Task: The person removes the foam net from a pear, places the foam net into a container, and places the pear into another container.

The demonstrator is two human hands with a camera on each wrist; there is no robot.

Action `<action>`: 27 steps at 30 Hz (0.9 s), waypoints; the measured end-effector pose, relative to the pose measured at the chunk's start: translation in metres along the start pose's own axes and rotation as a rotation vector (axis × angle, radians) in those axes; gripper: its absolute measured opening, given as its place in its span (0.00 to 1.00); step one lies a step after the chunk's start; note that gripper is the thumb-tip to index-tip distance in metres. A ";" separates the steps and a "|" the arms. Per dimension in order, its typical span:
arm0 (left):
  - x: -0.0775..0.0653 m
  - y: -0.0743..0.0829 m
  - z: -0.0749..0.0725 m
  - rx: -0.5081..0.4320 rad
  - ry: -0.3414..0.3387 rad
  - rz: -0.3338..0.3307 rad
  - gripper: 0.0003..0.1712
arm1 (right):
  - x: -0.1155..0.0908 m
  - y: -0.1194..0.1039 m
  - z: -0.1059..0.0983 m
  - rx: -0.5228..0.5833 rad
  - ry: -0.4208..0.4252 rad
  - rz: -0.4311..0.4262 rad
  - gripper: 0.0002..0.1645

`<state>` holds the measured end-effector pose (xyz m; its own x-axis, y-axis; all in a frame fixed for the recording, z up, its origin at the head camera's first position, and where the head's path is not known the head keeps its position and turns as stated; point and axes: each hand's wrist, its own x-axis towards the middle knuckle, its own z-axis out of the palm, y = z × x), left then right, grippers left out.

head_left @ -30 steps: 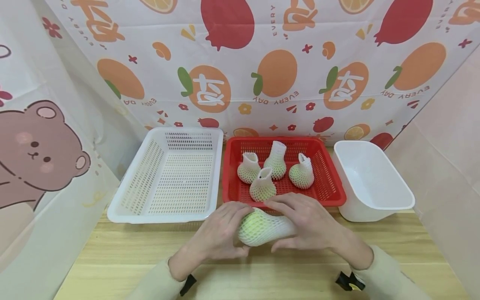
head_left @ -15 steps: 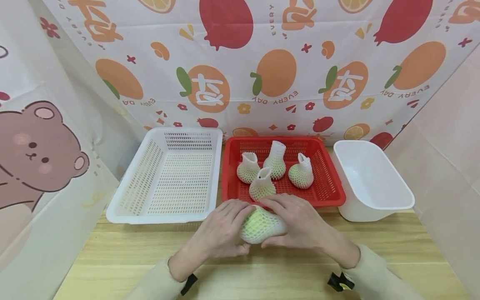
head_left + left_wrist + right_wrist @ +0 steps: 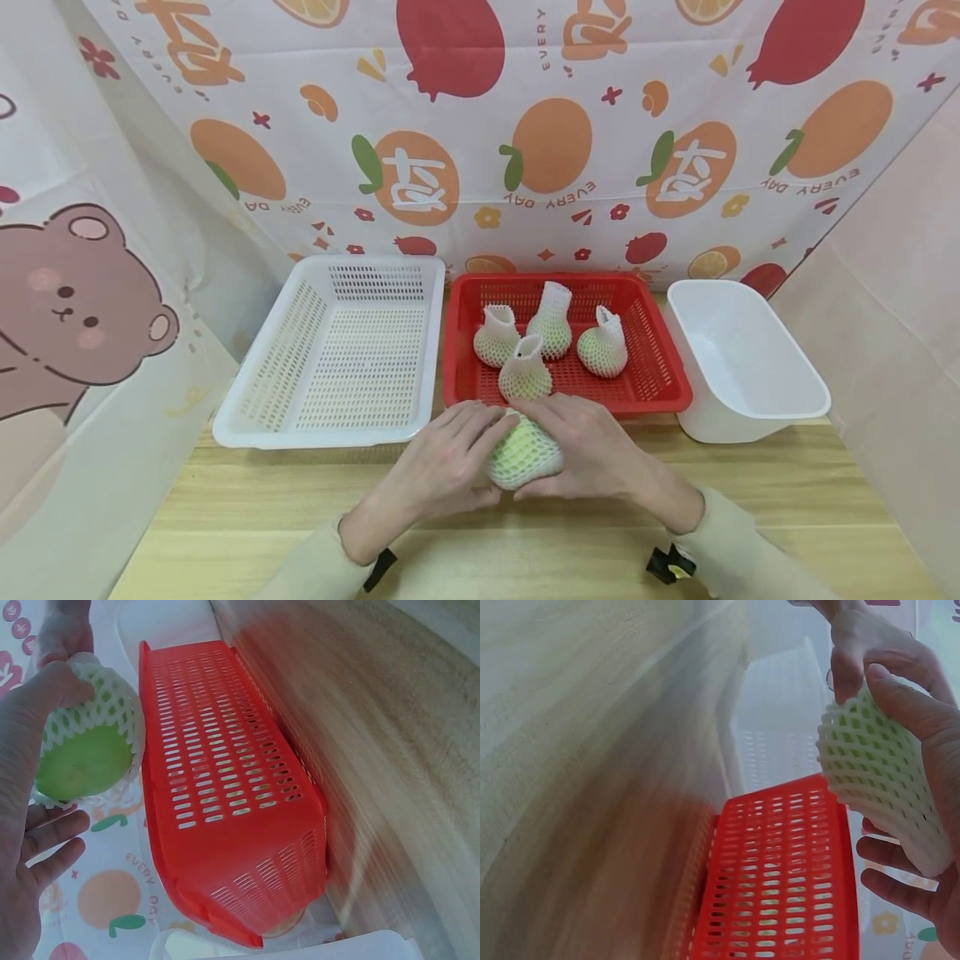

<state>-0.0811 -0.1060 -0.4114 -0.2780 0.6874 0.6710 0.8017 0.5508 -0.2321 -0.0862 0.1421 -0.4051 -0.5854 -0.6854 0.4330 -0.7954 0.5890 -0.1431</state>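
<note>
A round green fruit (image 3: pixel 525 457) in a white foam net (image 3: pixel 874 754) is held between both hands above the table, just in front of the red basket. My left hand (image 3: pixel 448 458) grips its left end, thumb across the net and fingers beneath. On the other side, my right hand (image 3: pixel 592 450) wraps the net's narrower end. Bare green skin shows at the net's open end in the left wrist view. Inside the red basket (image 3: pixel 660 392), several similar netted fruits, such as the nearest netted fruit (image 3: pixel 525 379), stand with their net necks up.
To the left is a white perforated basket (image 3: pixel 247 417). A white plastic tub (image 3: pixel 750 358) stands right of the red basket. Behind them hangs a fruit-printed curtain (image 3: pixel 480 150). The wooden table (image 3: pixel 525 550) runs beneath the hands.
The right hand has moved left toward the left hand, covering the net's neck and more of the fruit. The left hand stays nearly in place; the baskets have not moved.
</note>
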 end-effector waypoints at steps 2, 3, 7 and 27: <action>0.000 0.000 0.001 0.007 0.022 0.013 0.53 | 0.001 -0.001 0.003 0.007 0.017 -0.003 0.63; 0.000 0.000 0.001 0.009 0.031 0.018 0.53 | 0.001 -0.001 0.004 0.010 0.027 -0.004 0.62; 0.000 -0.001 0.001 0.009 0.045 0.029 0.51 | 0.003 -0.002 0.010 0.034 0.078 -0.008 0.56; -0.017 -0.021 -0.013 -0.081 -0.016 0.048 0.34 | -0.005 0.011 0.011 0.092 0.195 -0.067 0.57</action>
<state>-0.0866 -0.1360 -0.4089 -0.2461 0.7197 0.6493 0.8544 0.4773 -0.2053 -0.0935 0.1474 -0.4192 -0.4965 -0.6204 0.6072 -0.8477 0.4972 -0.1851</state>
